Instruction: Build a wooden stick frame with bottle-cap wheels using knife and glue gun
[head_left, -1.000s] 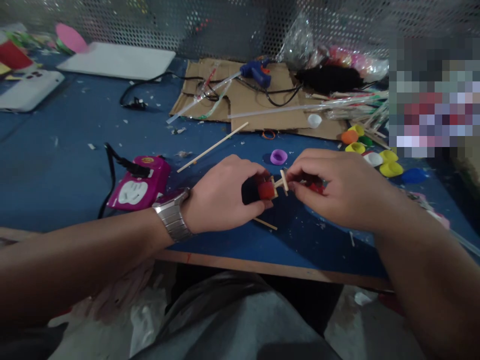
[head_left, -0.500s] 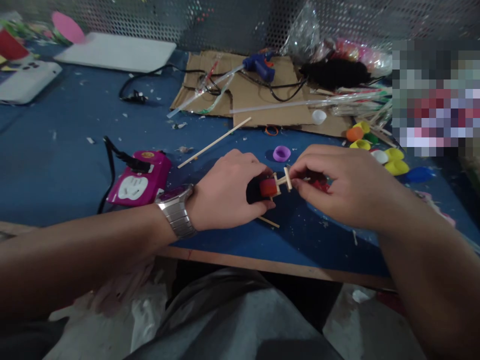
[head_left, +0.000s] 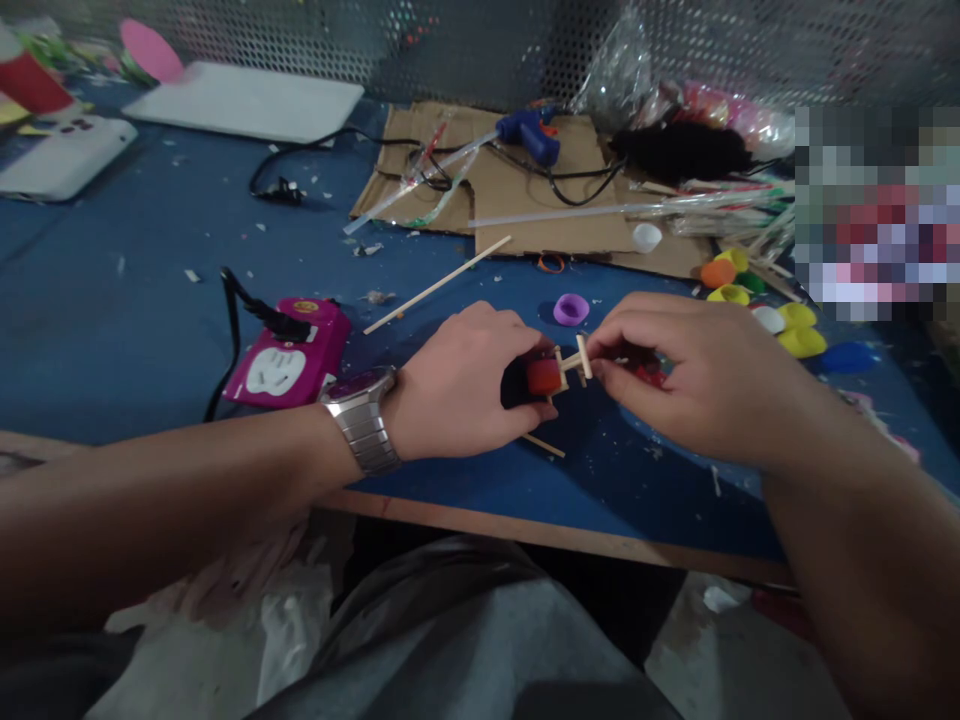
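Adapter, magenta, sits on the blue tabletop at left, black plug in it, just beyond the left wrist. Left forearm comes in from the lower left edge, nearly level, slight rise toward the wrist; metal watch on it. Left hand: back up, knuckles high, fingers curled over the far side, thumb along the near side, part closed around a red piece, held between thumb and fingers. Long thin stick lies beyond this hand; short stick pokes out below it. Small wooden frame projects from the right end of the red piece, between the two hands, crossbar toward the right one. Purple cap on the tabletop just beyond the frame. Right hand: thumb and index nearly together, tips at the crossbar, other fingers curled under; can't tell if it grips the bar or only touches. Red bit shows under its palm, unclear what. Right forearm slants down to the lower right edge, wrist bent inward. Yellow cap farther right.
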